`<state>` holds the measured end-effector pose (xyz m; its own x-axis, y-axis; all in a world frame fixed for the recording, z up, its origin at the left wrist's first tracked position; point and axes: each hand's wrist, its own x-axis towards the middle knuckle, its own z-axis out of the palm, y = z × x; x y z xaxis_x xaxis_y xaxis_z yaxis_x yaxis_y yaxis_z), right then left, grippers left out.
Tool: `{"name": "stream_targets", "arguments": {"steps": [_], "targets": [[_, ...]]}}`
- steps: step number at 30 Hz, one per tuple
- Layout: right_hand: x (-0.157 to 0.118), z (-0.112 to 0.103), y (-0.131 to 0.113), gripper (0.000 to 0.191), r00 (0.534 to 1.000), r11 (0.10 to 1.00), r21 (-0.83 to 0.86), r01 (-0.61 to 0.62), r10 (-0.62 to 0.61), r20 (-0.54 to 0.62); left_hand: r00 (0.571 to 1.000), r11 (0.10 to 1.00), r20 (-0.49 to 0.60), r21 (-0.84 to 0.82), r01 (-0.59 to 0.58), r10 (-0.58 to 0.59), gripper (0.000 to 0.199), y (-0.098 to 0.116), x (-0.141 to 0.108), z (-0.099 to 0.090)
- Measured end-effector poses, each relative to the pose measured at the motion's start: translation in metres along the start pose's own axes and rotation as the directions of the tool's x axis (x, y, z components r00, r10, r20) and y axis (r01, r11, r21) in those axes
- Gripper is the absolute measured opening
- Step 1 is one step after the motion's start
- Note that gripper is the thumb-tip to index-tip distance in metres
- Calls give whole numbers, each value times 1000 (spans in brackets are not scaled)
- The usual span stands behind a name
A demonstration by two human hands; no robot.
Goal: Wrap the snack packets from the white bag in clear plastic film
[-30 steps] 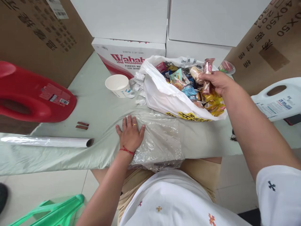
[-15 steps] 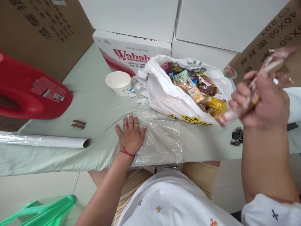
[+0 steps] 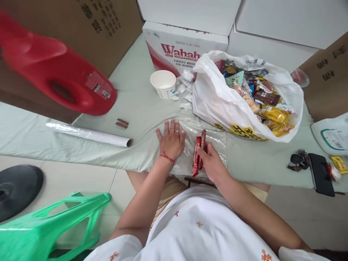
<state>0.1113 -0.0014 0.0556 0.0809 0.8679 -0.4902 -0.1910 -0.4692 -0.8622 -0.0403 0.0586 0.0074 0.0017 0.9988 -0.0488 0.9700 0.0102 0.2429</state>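
Note:
My left hand (image 3: pixel 172 140) lies flat, fingers spread, on the left part of a clear plastic bag (image 3: pixel 187 159) spread on the table's green cloth. Just to its right, my right hand (image 3: pixel 213 161) grips red snack packets (image 3: pixel 196 157), two slim ones by the look of it, over the same bag. Whether they touch the plastic I cannot tell. Behind my right hand stands a white carrier bag (image 3: pixel 217 96), its mouth gaping, filled with wrapped snacks (image 3: pixel 268 98) in several colours.
A paper cup (image 3: pixel 163 85) and small clear packets (image 3: pixel 187 85) sit left of the carrier bag. Further left are a red jug (image 3: pixel 81 79), brown strips (image 3: pixel 121 123) and a white roll (image 3: pixel 89 134). Keys (image 3: pixel 298 160) and a phone (image 3: pixel 321 174) lie right. Boxes (image 3: pixel 187 47) line the back.
My right hand has come from the far right, beyond the carrier bag, down to the clear plastic bag with the packets in it. The left hand stays flat there. The view has shifted left.

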Motion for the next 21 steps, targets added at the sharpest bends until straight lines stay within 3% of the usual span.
{"name": "stream_targets", "arguments": {"steps": [4,6,8,11,14,18,21], "targets": [[14,-3,15,27,957,932,-308,191,-246,-151,1000,1000,-7,9,-9,9,72,1,-1,-1],[17,-13,15,25,920,851,-451,269,-365,-141,1000,1000,-7,20,-12,12,73,1,-1,-2],[17,-22,11,29,911,780,-548,301,-406,-78,1000,999,-12,31,-16,16,74,2,-2,-2],[14,-28,2,35,924,662,-691,290,-381,23,1000,999,-18,41,-23,24,75,2,-2,-1],[10,-20,-3,40,946,468,-848,251,-305,112,999,999,-27,38,-29,30,75,1,-2,0],[6,-4,1,83,965,207,-949,238,-163,206,999,999,-20,31,-25,26,74,1,-2,0],[6,1,1,87,970,138,-966,218,-136,199,1000,999,-14,27,-27,27,73,0,-2,1]]}}
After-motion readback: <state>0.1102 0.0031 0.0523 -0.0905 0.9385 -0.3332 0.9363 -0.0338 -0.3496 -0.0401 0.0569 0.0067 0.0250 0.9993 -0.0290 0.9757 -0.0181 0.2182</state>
